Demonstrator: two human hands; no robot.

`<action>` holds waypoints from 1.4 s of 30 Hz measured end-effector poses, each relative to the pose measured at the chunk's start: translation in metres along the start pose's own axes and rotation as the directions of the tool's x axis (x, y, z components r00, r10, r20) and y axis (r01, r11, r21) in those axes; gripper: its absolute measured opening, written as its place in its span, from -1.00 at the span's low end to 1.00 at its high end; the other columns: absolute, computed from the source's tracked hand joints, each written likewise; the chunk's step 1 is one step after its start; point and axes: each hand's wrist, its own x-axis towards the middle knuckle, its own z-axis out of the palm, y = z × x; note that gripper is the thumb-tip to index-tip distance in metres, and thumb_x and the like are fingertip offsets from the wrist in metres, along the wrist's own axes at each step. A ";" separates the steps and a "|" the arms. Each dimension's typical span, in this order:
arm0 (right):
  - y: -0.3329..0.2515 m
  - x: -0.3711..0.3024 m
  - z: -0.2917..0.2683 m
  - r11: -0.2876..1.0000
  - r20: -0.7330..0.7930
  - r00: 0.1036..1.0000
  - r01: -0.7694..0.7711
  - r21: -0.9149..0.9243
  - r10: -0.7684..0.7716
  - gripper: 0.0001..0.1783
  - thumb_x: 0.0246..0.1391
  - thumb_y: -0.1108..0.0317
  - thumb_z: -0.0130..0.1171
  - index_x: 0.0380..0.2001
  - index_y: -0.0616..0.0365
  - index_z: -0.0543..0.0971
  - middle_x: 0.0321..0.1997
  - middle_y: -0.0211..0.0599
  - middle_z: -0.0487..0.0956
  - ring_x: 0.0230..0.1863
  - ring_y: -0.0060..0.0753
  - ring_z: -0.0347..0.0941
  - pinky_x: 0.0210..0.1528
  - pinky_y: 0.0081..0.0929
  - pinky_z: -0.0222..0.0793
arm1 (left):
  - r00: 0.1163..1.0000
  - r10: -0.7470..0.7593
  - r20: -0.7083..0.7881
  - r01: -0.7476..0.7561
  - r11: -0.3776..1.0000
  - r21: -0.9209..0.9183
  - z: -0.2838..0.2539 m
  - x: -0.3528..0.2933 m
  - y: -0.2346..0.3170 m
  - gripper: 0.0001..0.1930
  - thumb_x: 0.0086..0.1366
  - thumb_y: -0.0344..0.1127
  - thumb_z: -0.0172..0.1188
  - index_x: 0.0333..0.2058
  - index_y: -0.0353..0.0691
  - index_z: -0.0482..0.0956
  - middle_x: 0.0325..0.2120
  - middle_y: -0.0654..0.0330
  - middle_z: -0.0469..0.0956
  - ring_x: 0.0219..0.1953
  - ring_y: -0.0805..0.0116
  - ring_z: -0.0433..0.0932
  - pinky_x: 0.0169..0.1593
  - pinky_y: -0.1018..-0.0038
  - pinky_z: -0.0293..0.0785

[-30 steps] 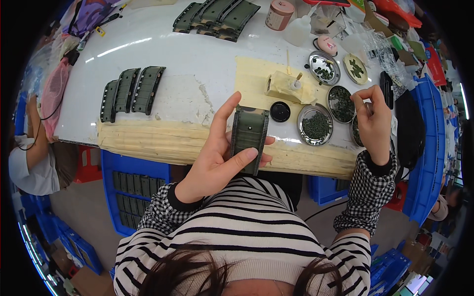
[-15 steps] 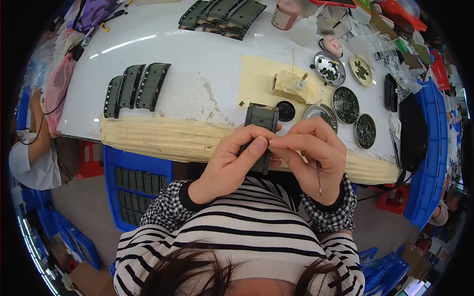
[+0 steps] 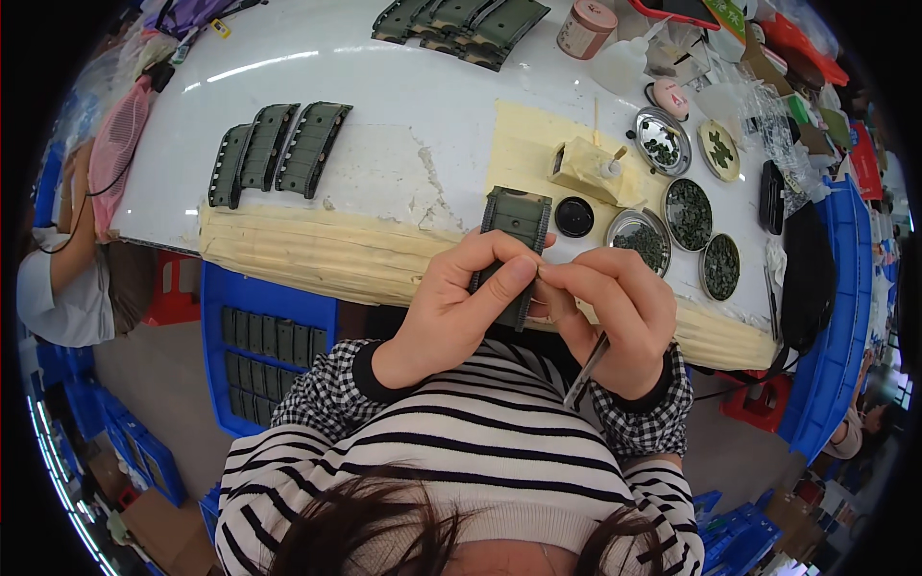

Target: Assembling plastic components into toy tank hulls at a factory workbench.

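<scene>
My left hand [image 3: 459, 309] grips a dark green, slightly curved plastic part [image 3: 519, 217] with ribbed side edges, upright over the table's front edge. Its thumb and forefinger close on the part's near right side. There my right hand [image 3: 619, 312] meets it, thumb and forefinger pinched together against the left fingertips. Whatever lies between those tips is too small to make out. Slim metal tweezers [image 3: 588, 370] are tucked in the right palm and stick out toward my body. A black round cap [image 3: 575, 217] lies just beyond the held part.
Three similar parts [image 3: 271, 149] lie at left, several more [image 3: 466, 27] at the back. Shallow tins [image 3: 721, 267] of small green pieces stand right, near a yellow-wrapped bottle [image 3: 588, 169]. A blue crate [image 3: 217, 370] with dark parts sits below the table. Someone's arm [image 3: 75, 226] shows at left.
The tweezers in my right hand have swung, their free end now nearer my body's middle. Both hands remain pinched at the green part. The whole view has shifted slightly.
</scene>
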 end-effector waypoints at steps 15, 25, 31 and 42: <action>0.013 0.011 -0.011 0.991 -0.080 0.992 -0.106 -0.080 0.100 -0.74 -0.19 0.64 0.33 -0.35 0.21 0.56 -0.40 -0.26 0.49 -0.48 -0.30 0.49 -0.49 -0.50 0.39 | 0.992 0.123 0.020 -0.124 0.977 0.174 0.013 -0.004 0.006 -0.29 0.36 -0.56 -0.13 0.37 -0.23 -0.29 0.10 0.02 0.33 0.00 0.39 0.45 -0.01 0.44 0.53; 0.020 0.008 -0.009 0.993 -0.112 0.994 -0.012 -0.115 -0.001 -0.74 -0.21 0.61 0.35 -0.37 0.22 0.56 -0.41 -0.28 0.49 -0.54 -0.33 0.46 -0.55 -0.50 0.36 | 0.988 0.151 0.038 -0.155 0.925 0.346 0.013 -0.004 0.006 -0.33 0.35 -0.59 -0.11 0.36 -0.35 -0.19 0.12 0.06 0.28 0.02 0.43 0.41 0.03 0.50 0.51; 0.020 0.008 -0.008 0.993 -0.116 0.993 0.003 -0.121 -0.017 -0.75 -0.21 0.60 0.35 -0.37 0.22 0.57 -0.42 -0.29 0.49 -0.56 -0.35 0.45 -0.56 -0.50 0.35 | 0.985 0.168 0.045 -0.172 0.915 0.364 0.013 -0.004 0.005 -0.34 0.35 -0.59 -0.10 0.35 -0.35 -0.18 0.12 0.05 0.28 0.02 0.42 0.41 0.03 0.50 0.51; 0.018 0.002 -0.006 0.990 -0.054 0.998 0.010 -0.144 -0.018 -0.72 -0.20 0.59 0.32 -0.30 0.21 0.59 -0.42 -0.29 0.49 -0.55 -0.31 0.46 -0.54 -0.47 0.38 | 0.975 0.220 0.042 -0.219 0.895 0.389 0.012 -0.004 0.002 -0.35 0.35 -0.58 -0.08 0.34 -0.38 -0.14 0.19 0.01 0.22 0.07 0.39 0.39 0.04 0.51 0.51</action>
